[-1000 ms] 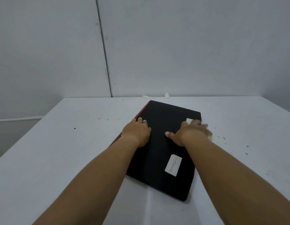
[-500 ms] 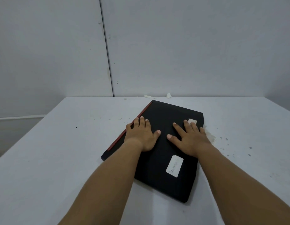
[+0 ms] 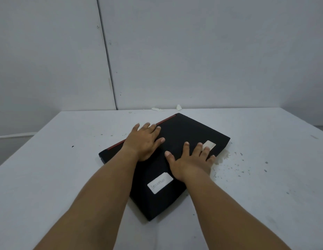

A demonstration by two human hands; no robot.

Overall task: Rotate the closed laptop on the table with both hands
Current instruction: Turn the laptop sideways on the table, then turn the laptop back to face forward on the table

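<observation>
A closed black laptop (image 3: 184, 130) with a red strip along its far-left edge lies diagonally on the white table (image 3: 63, 177). It carries a white handwritten label (image 3: 159, 183) near me and a small pale sticker (image 3: 209, 145) near its right corner. My left hand (image 3: 144, 141) lies flat on the lid by the red edge, fingers spread, with fingertips reaching over that edge. Flat on the lid's right side rests my right hand (image 3: 191, 161), its fingers apart and touching the small sticker. Neither hand grips the laptop.
Small dark specks and pale flakes (image 3: 238, 163) are scattered on the table right of the laptop. Torn white scraps (image 3: 158, 109) lie at the table's far edge against the grey wall (image 3: 193, 51). The table's left edge runs diagonally at the left.
The laptop has turned clockwise under both palms: its near corner swung left and its right corner came toward me. My fingers went from curled to spread flat.
</observation>
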